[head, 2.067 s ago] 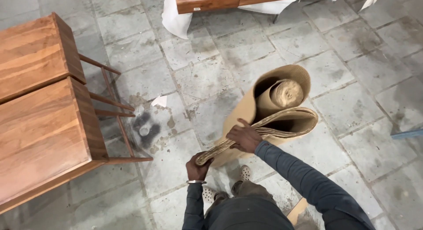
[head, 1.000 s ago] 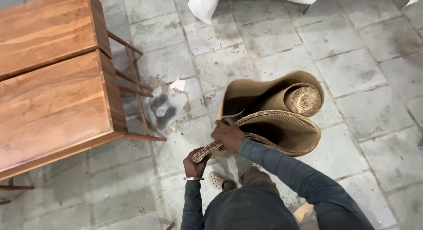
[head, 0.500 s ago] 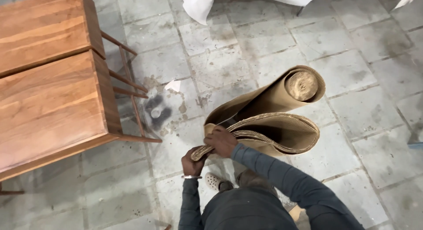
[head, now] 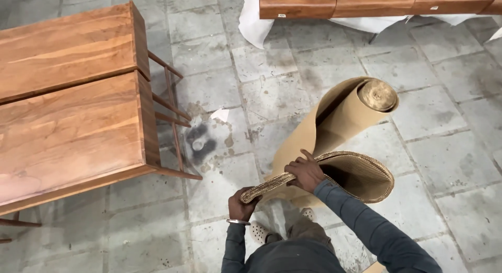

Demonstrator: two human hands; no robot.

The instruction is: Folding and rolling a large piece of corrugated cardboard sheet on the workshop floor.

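- While the left hand (head: 241, 200) is clenched on the free end of the corrugated cardboard sheet (head: 361, 176), the right hand (head: 306, 171) grasps the same folded edge a little further along, fingers curled over the top.
- That sheet stands on the stone floor (head: 429, 116) just in front of the person's feet, bent into a loose loop, and it runs back to the tight cardboard roll (head: 377, 95), which leans behind and to the right of the loop.
- Doing this well, I judge, means keeping both hands on the layered edge so the plies stay flush; if one hand slackens, the stiff board is likely to spring open.
- Pulling should stay level and along the sheet's length, since a sideways tug would probably crease the fluting or tip the leaning roll.
- Keeping the loop's bottom edge resting on the floor lets the floor carry the weight, which seems wiser than lifting the whole sheet.
- Feet sit close under the hands, with a pale perforated shoe (head: 259, 232) visible, so the end should be drawn clear of them.
- To the left, well apart, stand two wooden tables (head: 68, 105) with thin metal legs; a long wooden piece (head: 376, 2) on white wrapping (head: 251, 22) lies at the top, also well apart.
- A dark stain (head: 201, 142) and a paper scrap (head: 220, 114) mark the floor between tables and cardboard.
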